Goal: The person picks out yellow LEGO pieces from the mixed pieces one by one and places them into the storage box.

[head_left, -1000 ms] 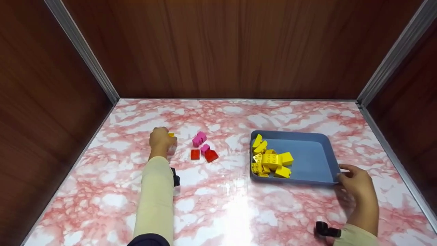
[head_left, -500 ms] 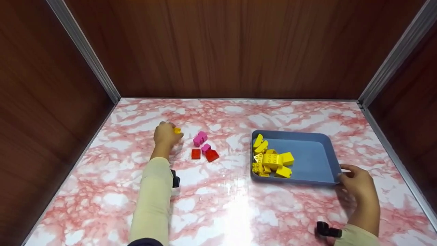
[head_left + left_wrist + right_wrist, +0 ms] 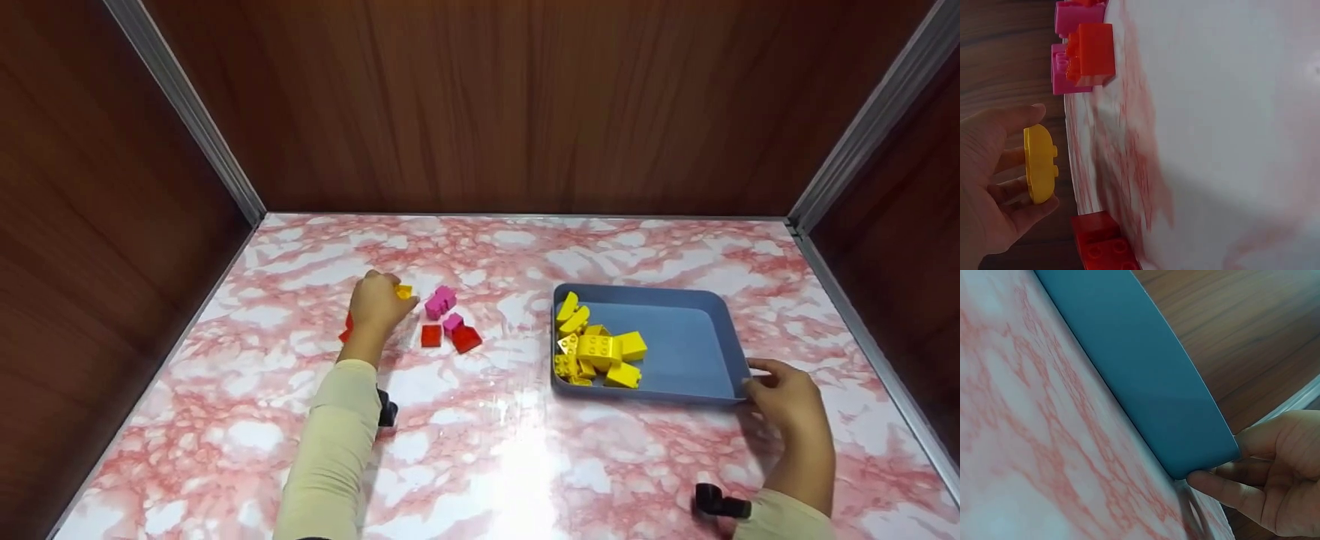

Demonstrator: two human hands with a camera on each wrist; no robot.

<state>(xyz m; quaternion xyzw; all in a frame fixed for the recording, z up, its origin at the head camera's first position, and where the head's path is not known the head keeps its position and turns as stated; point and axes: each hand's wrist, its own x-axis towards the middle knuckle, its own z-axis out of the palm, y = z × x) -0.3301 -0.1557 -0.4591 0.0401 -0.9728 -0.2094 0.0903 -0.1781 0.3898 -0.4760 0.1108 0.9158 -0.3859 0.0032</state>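
Observation:
Between the thumb and fingers of my left hand [image 3: 377, 304] is a yellow toy brick [image 3: 1040, 163] with rounded ends, held above the table. Part of it is hidden by the hand in the head view. A red brick [image 3: 346, 328] peeks out beside that wrist; the left wrist view shows red bricks [image 3: 1107, 243] below the hand. On the right, my right hand [image 3: 791, 401] grips the near right corner of a blue-grey tray [image 3: 686, 345], thumb and fingers against its wall [image 3: 1145, 371]. Several yellow bricks [image 3: 598, 349] lie piled in the tray's left part.
To the right of my left hand, pink bricks [image 3: 441, 301] stand near a flat-looking red brick [image 3: 431, 335], a small pink brick [image 3: 453, 323] and another red brick [image 3: 466, 339]. Brown wood-look walls [image 3: 525, 105] enclose the marbled tabletop [image 3: 480, 450].
My left hand has moved to the right with the yellow brick, uncovering a red brick behind its wrist. My right hand and the tray have stayed in place.

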